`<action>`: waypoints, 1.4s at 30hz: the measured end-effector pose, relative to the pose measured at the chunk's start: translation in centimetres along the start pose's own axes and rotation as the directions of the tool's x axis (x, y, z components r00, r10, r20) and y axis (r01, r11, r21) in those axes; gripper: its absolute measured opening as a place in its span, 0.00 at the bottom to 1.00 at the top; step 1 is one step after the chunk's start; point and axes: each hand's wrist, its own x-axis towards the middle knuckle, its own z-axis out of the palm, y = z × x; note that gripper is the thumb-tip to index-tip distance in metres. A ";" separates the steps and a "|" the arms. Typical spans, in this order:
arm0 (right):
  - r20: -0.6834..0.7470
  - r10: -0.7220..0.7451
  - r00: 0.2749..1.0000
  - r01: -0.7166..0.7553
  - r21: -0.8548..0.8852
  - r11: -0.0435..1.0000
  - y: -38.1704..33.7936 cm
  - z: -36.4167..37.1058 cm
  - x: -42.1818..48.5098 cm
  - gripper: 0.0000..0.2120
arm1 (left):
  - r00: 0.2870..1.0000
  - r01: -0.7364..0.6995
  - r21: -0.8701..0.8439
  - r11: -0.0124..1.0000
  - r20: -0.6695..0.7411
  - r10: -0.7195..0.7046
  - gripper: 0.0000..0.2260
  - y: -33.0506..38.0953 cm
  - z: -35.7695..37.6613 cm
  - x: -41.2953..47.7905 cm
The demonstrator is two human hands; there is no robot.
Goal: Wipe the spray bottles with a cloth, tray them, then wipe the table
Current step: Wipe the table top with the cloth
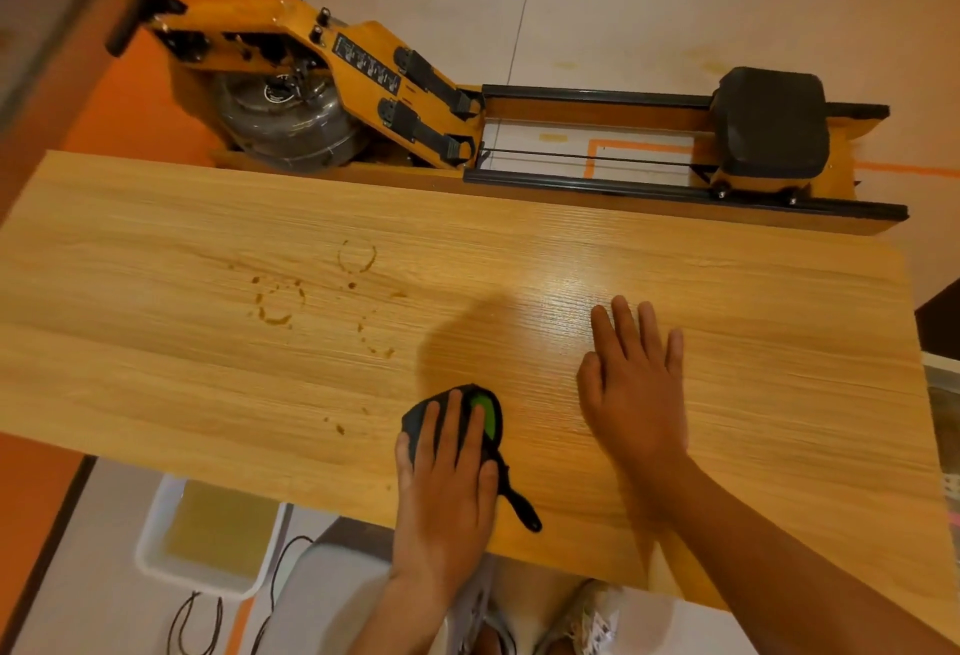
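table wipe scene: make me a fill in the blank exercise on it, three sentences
The left hand presses a dark cloth with a ____ patch onto the table.
The empty hand lying flat on the wood is the person's ____ one.
The brown ring stains lie to the ____ of the cloth.
Missing: green; right; left.
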 end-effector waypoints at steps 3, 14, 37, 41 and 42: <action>-0.016 0.040 0.999 -0.040 0.022 0.999 -1.2 0.0 0.4 0.27 | 0.999 -0.015 -0.023 1.000 -0.031 0.015 0.26 -0.3 0.5 -0.1; -0.033 -0.063 0.997 0.063 -0.001 0.998 -5.8 1.1 2.1 0.25 | 0.991 -0.111 -0.064 0.992 -0.087 0.106 0.26 -1.9 0.7 0.5; -0.042 -0.065 0.997 0.064 -0.014 0.998 -6.0 1.2 2.1 0.26 | 0.973 -0.225 -0.153 0.962 -0.081 0.214 0.25 -6.6 -3.0 10.3; -0.046 -0.075 0.996 0.074 -0.014 0.997 -5.9 1.5 2.0 0.26 | 0.984 -0.181 -0.117 0.977 -0.027 0.179 0.25 -7.7 -0.2 0.3; -0.046 -0.076 0.996 0.075 -0.015 0.997 -5.9 1.5 2.0 0.26 | 0.984 -0.177 -0.105 0.979 -0.021 0.176 0.25 -7.8 -0.1 -0.1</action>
